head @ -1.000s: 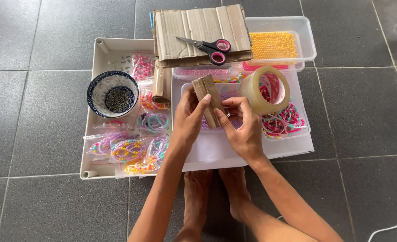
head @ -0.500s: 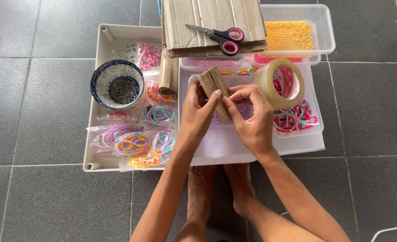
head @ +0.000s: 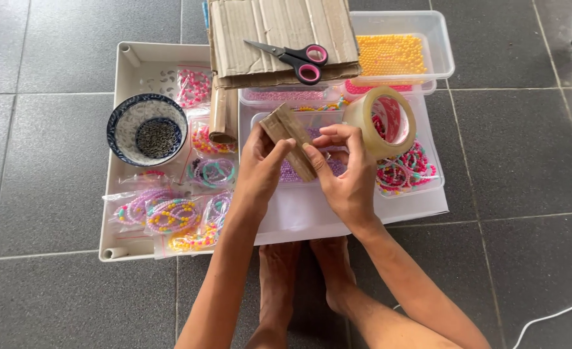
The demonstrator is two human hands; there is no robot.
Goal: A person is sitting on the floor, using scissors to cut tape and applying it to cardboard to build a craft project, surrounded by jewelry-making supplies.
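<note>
- Compared with half a second ago, we are seeing our hands sitting much as before on the small cardboard piece (head: 290,139), while the whole scene is drifting slightly lower in view.
- We are sitting on a grey tiled floor (head: 47,161), with a white tray (head: 123,55) lying at the left and our bare feet (head: 305,278) just below its near edge.
- We are seeing a large corrugated cardboard sheet (head: 279,26) resting across the far edge of the tray and the clear tubs, with black scissors with pink handles (head: 292,58) lying on top of it.
- A clear plastic tub of yellow beads (head: 395,55) is sitting at the far right corner of the group.
- A blue and white bowl (head: 147,126) holding small dark metal bits is standing in the left part of the tray.
- Bagged bracelets (head: 169,216) are lying in the near left corner of the tray.
- A roll of clear tape (head: 383,119) is standing tilted, touching the back of our right fingers.
- Our left hand (head: 260,168) is closing narrowly on the cardboard piece, thumb across its front.
- Our right hand (head: 347,174) is pinching the same piece from the right with thumb and bent fingers.
- The cardboard piece is being held tilted above the clear tub of purple beads (head: 292,171), between both hands.
</note>
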